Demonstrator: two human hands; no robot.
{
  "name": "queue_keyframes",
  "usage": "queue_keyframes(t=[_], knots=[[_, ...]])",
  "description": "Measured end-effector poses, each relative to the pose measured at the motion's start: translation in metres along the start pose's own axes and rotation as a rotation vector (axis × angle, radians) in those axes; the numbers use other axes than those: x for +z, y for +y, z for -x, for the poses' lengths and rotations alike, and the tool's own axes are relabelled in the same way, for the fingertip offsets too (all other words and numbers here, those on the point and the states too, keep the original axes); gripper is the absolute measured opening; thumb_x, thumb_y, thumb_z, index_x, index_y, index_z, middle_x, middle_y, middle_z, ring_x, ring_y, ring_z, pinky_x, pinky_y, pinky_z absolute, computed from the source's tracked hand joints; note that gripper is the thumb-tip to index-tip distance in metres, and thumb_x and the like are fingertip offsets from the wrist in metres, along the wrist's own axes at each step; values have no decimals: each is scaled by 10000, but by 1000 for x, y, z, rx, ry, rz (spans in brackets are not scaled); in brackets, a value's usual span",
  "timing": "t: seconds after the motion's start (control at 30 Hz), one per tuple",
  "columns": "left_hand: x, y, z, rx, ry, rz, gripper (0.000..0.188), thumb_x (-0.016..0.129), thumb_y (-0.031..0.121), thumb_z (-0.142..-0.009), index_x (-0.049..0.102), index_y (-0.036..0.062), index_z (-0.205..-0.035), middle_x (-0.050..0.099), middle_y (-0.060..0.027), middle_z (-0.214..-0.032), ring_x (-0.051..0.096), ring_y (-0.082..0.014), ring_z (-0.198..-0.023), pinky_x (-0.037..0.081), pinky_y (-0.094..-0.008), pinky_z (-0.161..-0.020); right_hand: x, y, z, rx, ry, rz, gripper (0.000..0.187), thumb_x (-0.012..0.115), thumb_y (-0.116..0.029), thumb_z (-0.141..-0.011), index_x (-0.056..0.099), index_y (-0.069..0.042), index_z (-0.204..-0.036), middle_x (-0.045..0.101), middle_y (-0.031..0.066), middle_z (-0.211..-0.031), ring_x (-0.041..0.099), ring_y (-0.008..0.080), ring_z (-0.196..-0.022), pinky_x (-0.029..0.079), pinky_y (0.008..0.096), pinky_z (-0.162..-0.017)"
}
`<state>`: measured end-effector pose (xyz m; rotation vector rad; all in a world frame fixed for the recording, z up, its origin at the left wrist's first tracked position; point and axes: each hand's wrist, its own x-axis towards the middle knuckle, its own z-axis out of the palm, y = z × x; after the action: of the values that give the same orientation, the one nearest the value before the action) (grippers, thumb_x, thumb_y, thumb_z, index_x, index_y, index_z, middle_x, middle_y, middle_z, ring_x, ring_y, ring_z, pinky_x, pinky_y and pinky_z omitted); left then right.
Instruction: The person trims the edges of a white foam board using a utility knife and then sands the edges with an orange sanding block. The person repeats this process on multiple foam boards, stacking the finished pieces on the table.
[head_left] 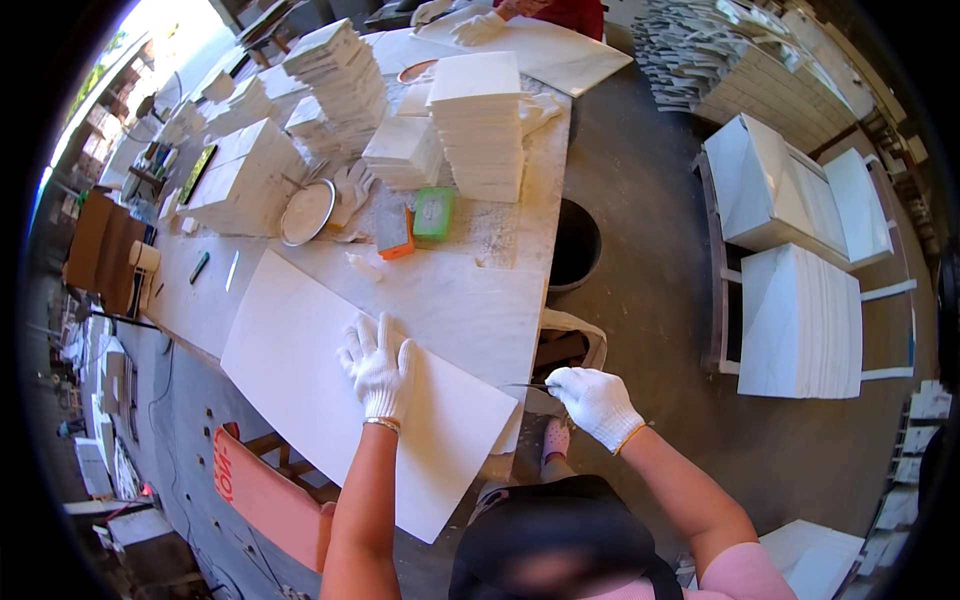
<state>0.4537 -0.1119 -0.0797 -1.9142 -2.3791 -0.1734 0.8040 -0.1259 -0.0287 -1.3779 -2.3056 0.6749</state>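
Observation:
A large white marble-like slab (300,330) lies slantwise on the worktable, its near corner overhanging the front edge. My left hand (378,368), in a white knitted glove, rests flat on the slab with the fingers spread. Off the slab's right corner, my gloved right hand (597,405) is closed around a thin, dark, blade-like tool (528,385). Its tip points left toward the slab's edge; whether it touches cannot be made out. Beyond the slab sit an orange-and-grey block (396,234), a green block (433,213) and a round dish of pale paste (307,212).
Stacks of white tiles (478,130) fill the table's far side. A co-worker's gloved hand (478,28) rests on another slab (560,50). A black bucket (574,245) stands beside the table, a red-pink chair (270,500) in front. Slabs on a rack (800,320) stand at right.

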Motion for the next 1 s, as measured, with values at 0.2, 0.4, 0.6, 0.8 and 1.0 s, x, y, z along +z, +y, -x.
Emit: queue_keyframes(t=[0.2, 0.4, 0.6, 0.8, 1.0], knots=[[-2, -1, 0, -22, 24, 38, 610, 603, 512, -935, 525, 217, -1463, 397, -211, -1566, 344, -461, -1442, 233, -634, -1157, -16, 0, -51, -334, -17, 223, 53, 680, -213, -812, 670, -162, -801, 583, 48, -805, 609, 269, -799, 519, 414, -679], [4, 2, 1, -31, 62, 47, 631, 581, 546, -932, 531, 214, -1466, 396, -219, -1564, 350, -462, -1437, 226, -650, -1150, -12, 12, -81, -409, -257, 338, 45, 651, -189, -822, 672, -169, -855, 580, 65, -802, 606, 278, -786, 515, 420, -660], [-1, 6, 1, -53, 90, 138, 664, 587, 568, -917, 531, 203, -1469, 425, -220, -1540, 378, -461, -1411, 230, -656, -1144, -39, 2, -99, -427, -428, 372, 173, 645, -167, -853, 711, -221, -1003, 638, 48, -866, 641, 268, -805, 533, 402, -688], [0, 7, 0, -63, 128, 163, 686, 598, 562, -913, 524, 171, -1471, 436, -218, -1532, 381, -456, -1415, 249, -644, -1143, -51, -23, -118, -683, -523, 280, 218, 651, -148, -829, 723, -255, -1005, 637, 17, -844, 636, 237, -788, 526, 374, -647], [4, 12, 20, -195, 167, 162, 700, 588, 566, -918, 510, 157, -1481, 403, -236, -1554, 363, -465, -1431, 243, -634, -1156, -42, -33, -142, -970, -709, 266, 254, 658, -142, -797, 715, -242, -1024, 600, 26, -807, 626, 240, -759, 522, 366, -631]])
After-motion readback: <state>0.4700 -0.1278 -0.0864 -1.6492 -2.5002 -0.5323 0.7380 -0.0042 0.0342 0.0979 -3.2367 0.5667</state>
